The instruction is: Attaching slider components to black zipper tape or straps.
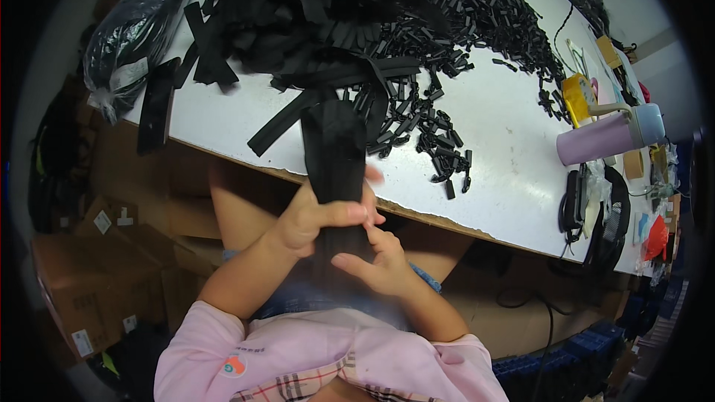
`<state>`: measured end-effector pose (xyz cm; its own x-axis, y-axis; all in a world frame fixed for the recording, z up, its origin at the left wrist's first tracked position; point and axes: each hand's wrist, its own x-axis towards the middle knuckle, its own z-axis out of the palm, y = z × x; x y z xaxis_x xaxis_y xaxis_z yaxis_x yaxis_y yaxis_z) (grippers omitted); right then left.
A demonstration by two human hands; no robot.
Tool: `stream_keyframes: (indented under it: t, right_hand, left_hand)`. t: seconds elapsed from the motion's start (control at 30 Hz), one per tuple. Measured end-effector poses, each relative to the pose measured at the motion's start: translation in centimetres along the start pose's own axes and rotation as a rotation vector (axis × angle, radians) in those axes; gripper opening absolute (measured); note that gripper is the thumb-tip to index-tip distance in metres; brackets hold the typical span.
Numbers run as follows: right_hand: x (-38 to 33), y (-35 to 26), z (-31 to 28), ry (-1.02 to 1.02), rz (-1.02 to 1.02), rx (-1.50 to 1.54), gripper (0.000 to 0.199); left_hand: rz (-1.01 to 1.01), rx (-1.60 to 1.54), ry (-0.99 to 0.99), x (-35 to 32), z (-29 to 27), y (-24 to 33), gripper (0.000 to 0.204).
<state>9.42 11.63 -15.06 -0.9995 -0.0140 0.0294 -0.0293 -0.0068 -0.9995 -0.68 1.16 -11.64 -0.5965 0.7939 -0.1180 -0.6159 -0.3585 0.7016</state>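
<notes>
Fingers of the left hand (307, 222) are curling firmly around a wide black strip (335, 152), with the thumb lying across its front and no gap showing. The strip is occupying the middle of the frame, its upper part reaching over the table edge and its lower part blurring above the lap. The right hand (387, 264) is sitting just beside it, lower and to the right, its thumb and forefinger standing apart and its forefinger tip coming very near the left thumb; whether it is gripping the strip, I cannot tell.

A white table (499, 134) is filling the upper half of the frame. Loose black strips (298, 7) are piling up at upper centre, small black clips (477, 11) are heaping toward the upper right, and more of them are scattering down the middle. A shiny plastic bag (145, 22) is lying at upper left. A lilac bottle (594, 139) and a yellow packet (578, 97) are standing at the right. Cardboard boxes (112, 268) are resting at lower left, and a dark cable (552, 320) is hanging at lower right.
</notes>
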Motion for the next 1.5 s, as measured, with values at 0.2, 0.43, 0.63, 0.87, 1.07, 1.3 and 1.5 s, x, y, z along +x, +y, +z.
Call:
stream_keyframes:
  t: [0.2,0.43,0.63,0.87,1.07,1.3,1.5]
  right_hand:
    - [0.2,-0.9,-1.6,0.11,-0.281,-0.629,0.023]
    - [2.6,-4.1,-1.7,0.504,-0.545,-0.681,0.017]
    - [1.7,-2.8,-2.1,0.366,-0.561,-0.556,0.022]
    - [1.2,-2.0,-6.8,0.596,-0.196,-1.322,0.065]
    - [1.4,-3.1,-5.7,0.402,-0.222,-1.186,0.059]
    - [-0.5,-6.9,-2.3,-0.653,-0.504,0.369,0.084]
    - [-0.8,-11.9,-1.7,-0.871,-0.679,0.703,0.097]
  left_hand:
    - [-0.068,0.072,0.124,-0.8,-1.1,-0.2,0.017]
    - [0.187,0.5,0.112,-1.3,-0.6,-1.9,0.03]
    - [-0.11,0.242,0.028,-1.7,-0.4,-1.0,0.033]
    - [-0.072,0.091,-0.008,-1.9,-2.2,-1.7,0.056]
    - [-0.022,0.207,0.137,-1.8,-1.0,-1.9,0.027]
    - [0.094,0.118,0.266,-1.9,-1.6,-1.3,0.022]
    - [0.132,0.155,0.278,-2.2,-1.1,-0.7,0.023]
